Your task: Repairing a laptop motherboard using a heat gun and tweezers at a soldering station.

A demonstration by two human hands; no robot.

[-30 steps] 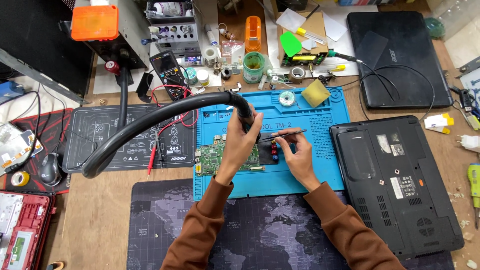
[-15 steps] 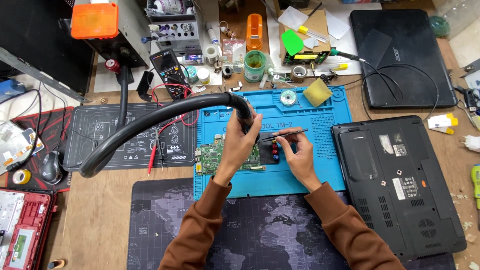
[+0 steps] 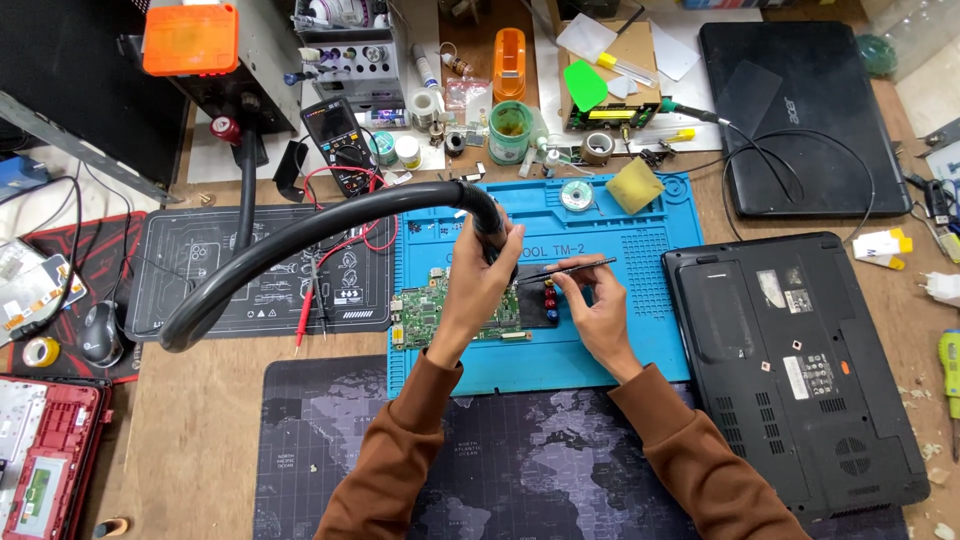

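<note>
Both hands busy over circuit board (image 3: 455, 308) on blue mat (image 3: 640, 340). Left hand (image 3: 480, 285) clamped on black hose (image 3: 300, 240) nozzle, aimed down at board's right end. Right hand (image 3: 590, 305) pinches tweezers (image 3: 565, 270), long axis left-right, tip just beside nozzle. Left hand nearer board.

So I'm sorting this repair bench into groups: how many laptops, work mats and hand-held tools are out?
Laptops: 2, a closed one and an upturned one
Work mats: 3, blue, grey, map-printed
Held tools: 2, hose nozzle in left hand, tweezers in right hand
Total: 7
</note>
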